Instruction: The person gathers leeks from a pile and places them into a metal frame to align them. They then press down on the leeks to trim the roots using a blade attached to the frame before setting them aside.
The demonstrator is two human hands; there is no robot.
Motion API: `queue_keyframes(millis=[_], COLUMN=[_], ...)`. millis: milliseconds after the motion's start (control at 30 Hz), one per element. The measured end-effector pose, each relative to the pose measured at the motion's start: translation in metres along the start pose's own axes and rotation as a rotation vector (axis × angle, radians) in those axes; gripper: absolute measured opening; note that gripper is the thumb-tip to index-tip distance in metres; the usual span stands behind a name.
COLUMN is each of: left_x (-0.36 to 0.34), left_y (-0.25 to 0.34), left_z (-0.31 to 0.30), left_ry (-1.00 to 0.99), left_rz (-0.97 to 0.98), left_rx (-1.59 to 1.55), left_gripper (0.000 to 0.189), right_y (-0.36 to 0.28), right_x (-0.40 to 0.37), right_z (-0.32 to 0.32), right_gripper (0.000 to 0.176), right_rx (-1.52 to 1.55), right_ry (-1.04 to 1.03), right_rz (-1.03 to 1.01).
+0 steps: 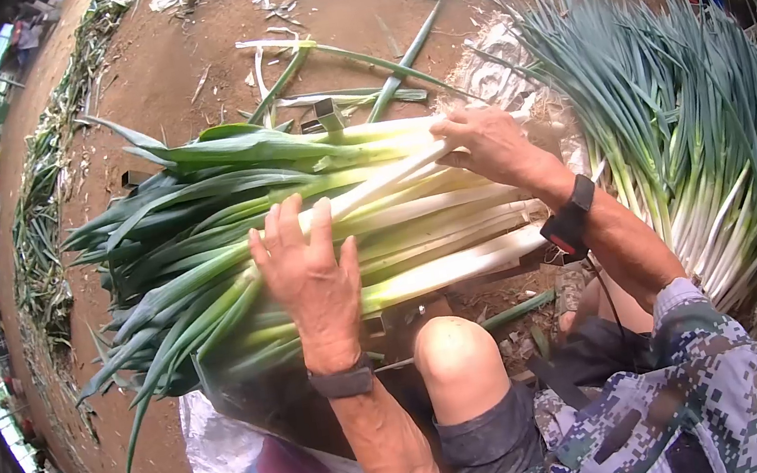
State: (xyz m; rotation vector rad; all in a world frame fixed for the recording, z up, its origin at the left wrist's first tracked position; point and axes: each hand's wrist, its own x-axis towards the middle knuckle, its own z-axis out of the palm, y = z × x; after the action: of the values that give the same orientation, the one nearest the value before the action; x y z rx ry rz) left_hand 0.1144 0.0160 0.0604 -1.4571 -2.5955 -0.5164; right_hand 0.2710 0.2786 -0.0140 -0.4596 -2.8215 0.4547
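Beneath your left fingers: the leek pile (424,278), layered and smooth; long blue-green leaves fan out past the fingertips, glossy pale shafts run the other way.
Left hand (306,277): fingers extended and slightly parted, released, laid over the stalks.
Right hand (482,145): thumb and fingers pinch the white end of one slim leek (389,176); it slants across the pile.
Right of your right fingers: the leek heap (673,114), spiky leaves above thin white stems; its outer side fades into the dark rim.
Beyond your fingers: a square hollow tube (328,115), lower part hidden by leeks; brown soil (152,99), dry and littered.
Hard to make out: the stalks under your left palm.
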Motion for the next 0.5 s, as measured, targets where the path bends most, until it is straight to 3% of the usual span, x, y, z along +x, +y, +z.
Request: queue_keyframes(millis=[100,233,300,500], left_x=[0.011,0.012,0.016,0.029], left_y=[-0.016,-0.023,-0.024,-0.030], left_z=[0.022,0.016,0.012,0.021], left_ry=[-0.193,-0.130,-0.167,-0.190], left_rz=[-0.063,-0.054,-0.018,-0.014], left_rx=[0.060,-0.102,-0.094,-0.066], left_gripper=[0.060,0.035,0.032,0.030], right_y=[-0.008,-0.029,-0.030,-0.009], right_x=[-0.003,-0.012,-0.015,-0.001], right_z=[0.006,-0.005,0.025,0.054], right_gripper=[0.034,0.031,0.020,0.025], right_rx=[0.015,0.004,0.040,0.116], right_ry=[-0.003,0.063,0.224,0.202], right_rz=[0.041,0.053,0.082,0.059])
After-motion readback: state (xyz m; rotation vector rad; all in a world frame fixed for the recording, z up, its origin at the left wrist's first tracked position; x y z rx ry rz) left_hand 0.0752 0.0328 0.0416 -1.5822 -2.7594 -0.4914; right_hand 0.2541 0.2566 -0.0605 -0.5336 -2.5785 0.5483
